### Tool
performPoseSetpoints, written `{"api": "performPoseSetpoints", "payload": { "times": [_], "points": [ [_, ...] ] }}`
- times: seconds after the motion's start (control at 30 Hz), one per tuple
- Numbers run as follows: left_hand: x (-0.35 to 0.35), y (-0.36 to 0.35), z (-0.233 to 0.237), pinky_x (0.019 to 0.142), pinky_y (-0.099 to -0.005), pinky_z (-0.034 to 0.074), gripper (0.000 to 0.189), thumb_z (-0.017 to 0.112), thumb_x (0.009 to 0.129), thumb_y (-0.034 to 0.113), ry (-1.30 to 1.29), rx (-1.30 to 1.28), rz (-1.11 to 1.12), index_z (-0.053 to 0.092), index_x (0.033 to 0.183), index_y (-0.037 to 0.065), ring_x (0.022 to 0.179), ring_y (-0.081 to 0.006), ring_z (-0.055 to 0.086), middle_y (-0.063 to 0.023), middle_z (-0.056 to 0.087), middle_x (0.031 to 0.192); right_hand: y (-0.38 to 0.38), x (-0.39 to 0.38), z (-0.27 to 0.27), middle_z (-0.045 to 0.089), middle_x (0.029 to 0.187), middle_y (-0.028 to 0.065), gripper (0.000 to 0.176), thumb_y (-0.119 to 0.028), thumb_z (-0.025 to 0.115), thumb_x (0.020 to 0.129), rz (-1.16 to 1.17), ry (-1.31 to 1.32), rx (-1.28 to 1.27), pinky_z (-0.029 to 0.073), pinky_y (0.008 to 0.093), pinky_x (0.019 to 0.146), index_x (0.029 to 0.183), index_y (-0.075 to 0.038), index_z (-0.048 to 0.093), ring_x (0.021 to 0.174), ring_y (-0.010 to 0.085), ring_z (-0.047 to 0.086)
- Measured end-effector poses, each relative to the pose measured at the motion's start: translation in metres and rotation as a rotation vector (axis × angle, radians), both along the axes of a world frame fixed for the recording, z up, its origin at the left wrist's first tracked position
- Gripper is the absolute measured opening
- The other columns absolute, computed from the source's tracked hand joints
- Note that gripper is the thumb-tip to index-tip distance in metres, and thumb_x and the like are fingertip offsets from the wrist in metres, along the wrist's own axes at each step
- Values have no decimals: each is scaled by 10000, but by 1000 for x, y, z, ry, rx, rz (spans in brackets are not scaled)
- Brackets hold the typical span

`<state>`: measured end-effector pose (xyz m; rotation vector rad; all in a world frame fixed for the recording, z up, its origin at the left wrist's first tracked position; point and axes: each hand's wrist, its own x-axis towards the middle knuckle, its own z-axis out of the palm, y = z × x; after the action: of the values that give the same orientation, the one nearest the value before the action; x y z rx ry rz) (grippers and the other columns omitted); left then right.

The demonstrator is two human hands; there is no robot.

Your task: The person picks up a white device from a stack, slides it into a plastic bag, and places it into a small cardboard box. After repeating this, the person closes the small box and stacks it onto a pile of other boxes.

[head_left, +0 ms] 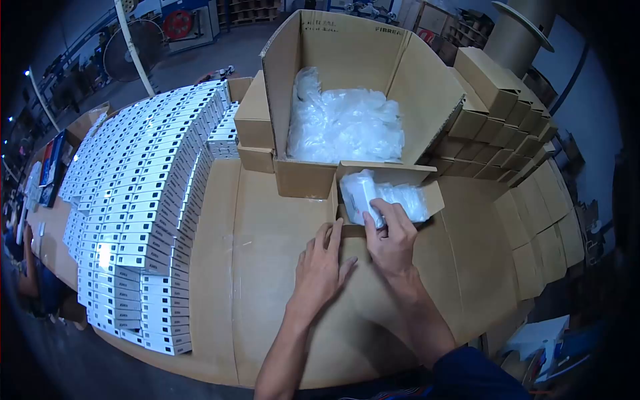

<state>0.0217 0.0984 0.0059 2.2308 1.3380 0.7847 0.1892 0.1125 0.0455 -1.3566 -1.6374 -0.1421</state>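
Observation:
In the head view my right hand [393, 241] grips a white box in clear plastic wrap [363, 195], its fingers and thumb around the near end. The wrapped box stands tilted at the left side of a small open carton [432, 193]. Beside it, inside that carton, lie more clear-wrapped pieces [408, 200]. My left hand [319, 267] rests at the carton's near left corner, fingers stretched and thumb apart, holding nothing. Its fingertips touch the cardboard edge.
Behind stands a large open carton [283, 100] with clear plastic bags [350, 127]. Stacked white boxes [133, 193] fill the left of the cardboard-covered table [267, 280]. Brown cartons [493, 127] are piled back right, flat cardboard pieces [543, 233] at the right edge. Another person's arm [28, 260] shows far left.

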Motion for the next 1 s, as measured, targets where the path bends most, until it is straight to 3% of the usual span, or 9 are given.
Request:
{"api": "performPoseSetpoints", "payload": {
  "times": [0.07, 0.2, 0.3, 0.47, 0.57, 0.7, 0.73, 0.87, 1.0],
  "points": [
    [-4, 0, 2, 998, -497, 511, 776, 748, 924, 322, 35, -4, 4, 383, 1576, 110, 1202, -392, 587, -165, 485, 1477, 4, -7, -2, 655, 872, 158, 224, -28, 782, 851, -31, 33, -129, 514, 403, 604, 1054, 2, 693, 678, 313, 637],
    [-4, 0, 2, 975, -479, 522, 736, 755, 909, 313, 57, -16, 41, 439, 1551, 142, 1167, -354, 611, -123, 487, 1497, 21, 0, -18, 650, 883, 195, 158, -58, 756, 864, -84, -146, -283, 532, 494, 704, 978, 11, 671, 786, 419, 656],
    [-4, 1, -1, 927, -494, 520, 729, 735, 910, 305, 58, -23, 77, 432, 1560, 176, 1145, -349, 609, -141, 501, 1477, 28, -8, -22, 639, 877, 198, 138, -63, 743, 874, -155, -211, -376, 539, 499, 711, 964, 11, 670, 793, 424, 660],
    [-7, -4, -4, 1002, -488, 503, 733, 749, 911, 293, 49, -5, 80, 436, 1568, 212, 1183, -375, 603, -192, 457, 1518, 28, -16, -20, 623, 1035, 206, 163, -135, 664, 933, -229, -322, -476, 571, 530, 700, 973, 1, 745, 791, 425, 702],
    [-30, -16, -3, 1026, -466, 494, 754, 753, 909, 253, -82, 28, 61, 418, 1577, 148, 1209, -385, 593, -223, 445, 1516, 11, -22, 1, 597, 1288, 255, 304, -190, 623, 988, -246, -287, -650, 541, 549, 909, 1216, -15, 721, 1049, 452, 666],
    [-80, -61, 10, 1032, -451, 494, 749, 784, 869, 140, -297, -10, 232, 456, 1540, 79, 1196, -364, 596, -205, 495, 1464, -4, -14, -41, 292, 1636, 285, 478, -278, 544, 1051, -190, -376, -477, 474, 513, 1076, 1470, -49, 558, 1361, 492, 496],
    [-91, -73, 11, 1026, -446, 498, 741, 788, 863, 128, -318, 22, 285, 470, 1531, 79, 1189, -362, 598, -201, 508, 1449, -11, -24, -31, 157, 1685, 276, 572, -312, 527, 1064, -202, -342, -622, 461, 519, 1094, 1570, -67, 422, 1392, 496, 460],
    [-129, -109, 21, 981, -408, 523, 624, 771, 848, 60, -248, 193, 492, 571, 1438, 72, 1177, -339, 608, -165, 583, 1340, -7, -16, -50, 44, 1715, 237, 664, -375, 485, 1080, -186, -339, -496, 441, 543, 1114, 1639, -92, 262, 1434, 516, 399],
    [-170, -146, 12, 987, -416, 512, 528, 762, 798, 3, -217, 377, 717, 637, 1307, 65, 1167, -339, 615, -176, 601, 1296, -26, -38, -28, 43, 1717, 234, 723, -374, 478, 1079, -162, -245, -442, 385, 531, 1175, 1653, -63, 167, 1491, 504, 316]
  ]
}}
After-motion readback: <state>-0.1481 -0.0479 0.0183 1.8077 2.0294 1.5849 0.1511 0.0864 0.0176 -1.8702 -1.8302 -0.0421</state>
